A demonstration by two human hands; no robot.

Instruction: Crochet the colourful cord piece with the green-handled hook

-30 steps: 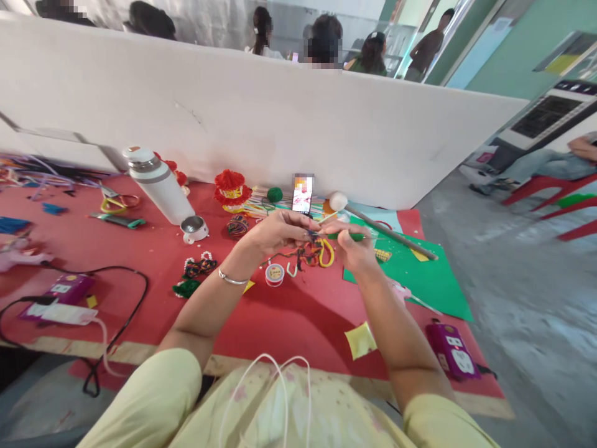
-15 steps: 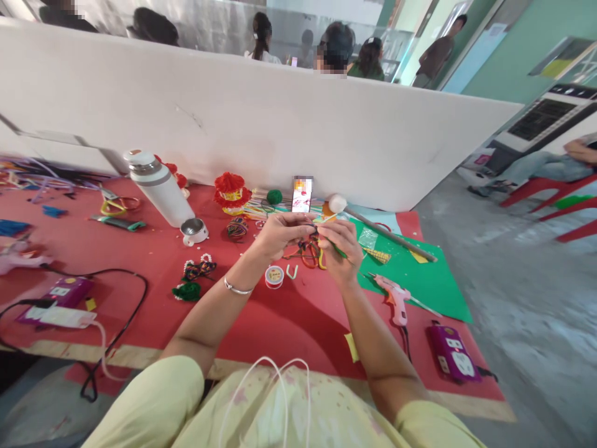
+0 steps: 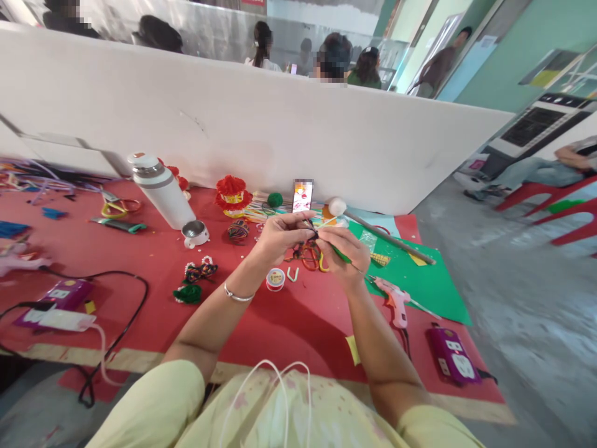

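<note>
Left hand [image 3: 282, 236]: thumb and fingers pinched together on a small dark multicoloured yarn piece [image 3: 314, 234], held up over the red-covered table [image 3: 284, 336], in front of the chest. Right hand [image 3: 346, 250]: fingers clamped round a slim green-handled tool [image 3: 341, 254], handle slanted down across the palm, thin metal shaft sticking out past it on the wrist side. Right fingertips were up at the yarn too, nearly meeting the left's; exact contact too small to tell.

Below the hands: a red-orange loop [image 3: 310, 257], partly hidden. Nearer the body, a round white spool with a red rim [image 3: 275, 279] sat just beside a white U-shaped piece [image 3: 293, 274]. Behind the hands, a lit smartphone [image 3: 303, 196] stood propped near the white upright board [image 3: 261, 124]. A multicoloured yarn ball [image 3: 239, 231] lay left of the left hand. Right of the right forearm: a pink glue gun [image 3: 395, 301], partly over a flat green sheet [image 3: 441, 283]; a purple power strip [image 3: 451, 354] lay nearer the table edge.
</note>
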